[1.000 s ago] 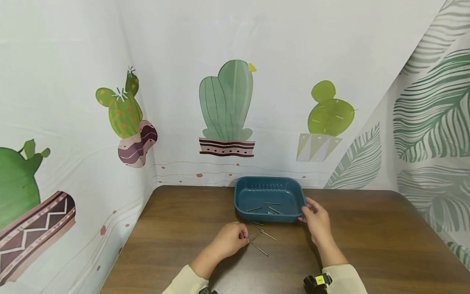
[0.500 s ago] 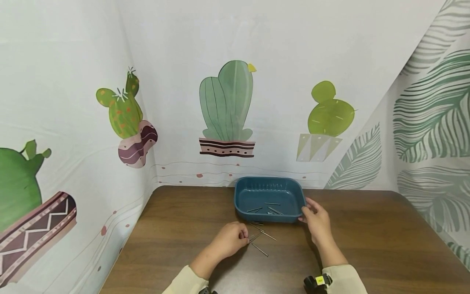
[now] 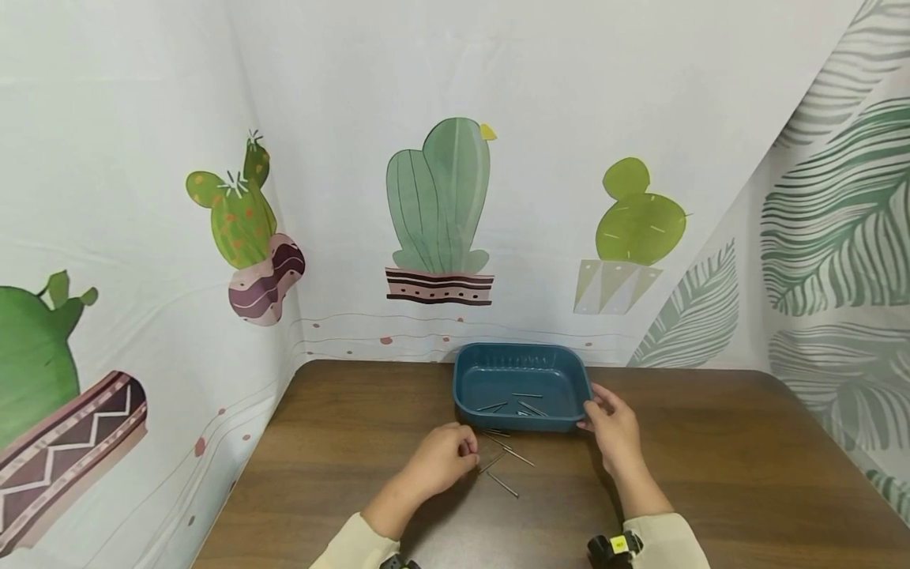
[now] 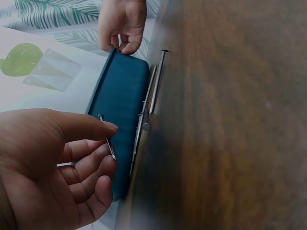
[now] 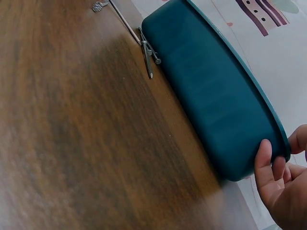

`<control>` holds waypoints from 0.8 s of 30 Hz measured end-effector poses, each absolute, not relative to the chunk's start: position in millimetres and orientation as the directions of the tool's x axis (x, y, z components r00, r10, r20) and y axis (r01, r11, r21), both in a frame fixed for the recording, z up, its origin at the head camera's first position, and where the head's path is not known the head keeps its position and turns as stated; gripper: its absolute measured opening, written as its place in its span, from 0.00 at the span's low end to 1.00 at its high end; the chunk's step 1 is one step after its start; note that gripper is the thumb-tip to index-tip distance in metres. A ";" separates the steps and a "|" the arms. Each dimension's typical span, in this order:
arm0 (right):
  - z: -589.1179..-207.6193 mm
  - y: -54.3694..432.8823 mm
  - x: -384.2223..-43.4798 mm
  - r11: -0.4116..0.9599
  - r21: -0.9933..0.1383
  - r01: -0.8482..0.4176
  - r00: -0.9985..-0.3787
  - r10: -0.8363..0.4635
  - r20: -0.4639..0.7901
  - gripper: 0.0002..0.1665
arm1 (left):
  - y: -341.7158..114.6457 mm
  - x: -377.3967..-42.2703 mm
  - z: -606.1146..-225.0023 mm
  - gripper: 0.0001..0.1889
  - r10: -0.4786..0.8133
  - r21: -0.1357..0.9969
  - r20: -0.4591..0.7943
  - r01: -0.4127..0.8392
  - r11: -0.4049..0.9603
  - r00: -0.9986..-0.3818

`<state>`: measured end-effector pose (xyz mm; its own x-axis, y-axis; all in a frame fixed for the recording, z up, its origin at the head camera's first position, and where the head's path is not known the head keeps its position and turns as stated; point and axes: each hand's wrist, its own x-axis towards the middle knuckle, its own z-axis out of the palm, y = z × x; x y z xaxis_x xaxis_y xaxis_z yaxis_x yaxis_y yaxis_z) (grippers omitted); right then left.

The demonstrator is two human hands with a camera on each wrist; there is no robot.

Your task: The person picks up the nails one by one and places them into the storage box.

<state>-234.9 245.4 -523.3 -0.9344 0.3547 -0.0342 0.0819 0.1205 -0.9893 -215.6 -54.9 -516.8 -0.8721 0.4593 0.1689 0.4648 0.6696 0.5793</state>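
Observation:
In the left wrist view my left hand pinches a nail between its thumb and fingers. The hand is just left of several loose nails on the table, in front of a blue rectangular tray. My right hand grips the tray's right end by the rim, with its thumb on the near side in the right wrist view. More nails lie scattered inside the tray.
Everything stands on a brown wooden table. A white cloth with printed cacti hangs right behind its back edge, and another stretch with leaves is at the right.
My left hand has drawn slightly back and up from the loose nails, taking one from beside its fingertips. The right hand and tray stay in place.

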 end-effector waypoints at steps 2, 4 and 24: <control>-523.4 245.4 -235.1 0.121 -0.989 0.083 -0.934 0.356 -0.035 0.28 | -56.0 -215.7 -514.9 0.09 0.453 0.589 0.174 0.462 0.664 -0.874; -523.3 245.4 -234.8 0.122 -0.989 0.084 -0.935 0.354 -0.036 0.28 | -57.2 -216.0 -512.5 0.08 0.446 0.603 0.176 0.454 0.656 -0.878; -523.5 244.9 -235.6 0.113 -0.991 0.075 -0.933 0.359 -0.030 0.28 | -57.0 -233.9 -485.9 0.04 0.377 0.619 0.260 0.453 0.642 -0.889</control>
